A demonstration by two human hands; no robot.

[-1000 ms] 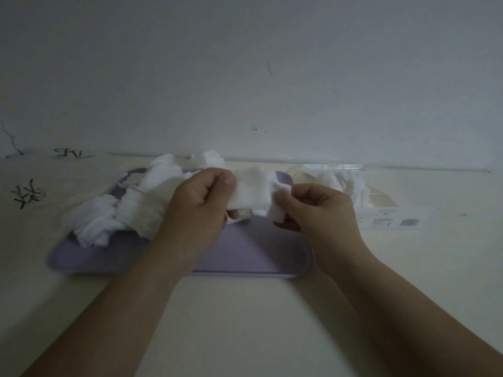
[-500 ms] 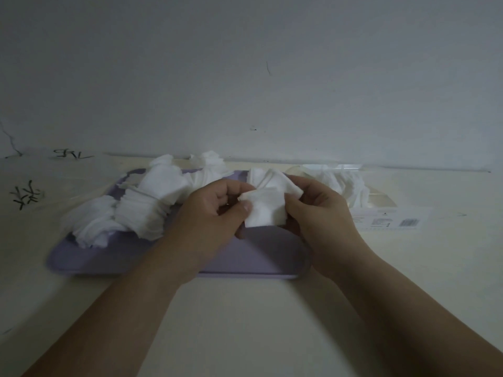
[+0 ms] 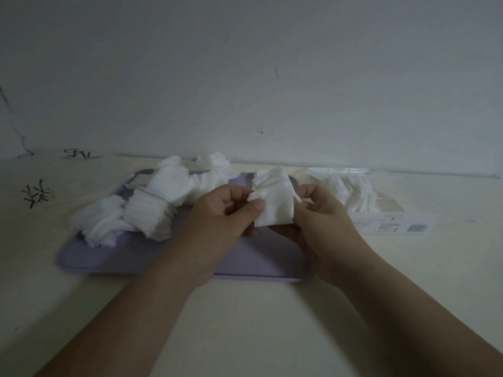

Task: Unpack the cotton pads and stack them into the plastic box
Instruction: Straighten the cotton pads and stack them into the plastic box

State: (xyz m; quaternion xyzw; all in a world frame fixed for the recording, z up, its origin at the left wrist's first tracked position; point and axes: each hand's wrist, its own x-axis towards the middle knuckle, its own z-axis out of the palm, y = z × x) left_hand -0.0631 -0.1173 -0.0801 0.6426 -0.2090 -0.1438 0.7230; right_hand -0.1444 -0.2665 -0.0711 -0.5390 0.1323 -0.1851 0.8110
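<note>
Dim grey wall (image 3: 245,63) beyond the left hand (image 3: 220,221); cream table (image 3: 258,322) under it, black scribbles (image 3: 38,193) further left.

A tray (image 3: 109,258) is set on the table (image 3: 245,322) near the far wall (image 3: 245,77). On its left part cotton pads (image 3: 152,210) are heaped. A box (image 3: 389,213) holding more pads (image 3: 353,189) is placed just right of it. A bunch of pads (image 3: 275,205) is held above the tray's right part.

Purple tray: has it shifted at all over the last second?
No. The tray lies where it did, with the same gap to the barcode label on its right.
</note>
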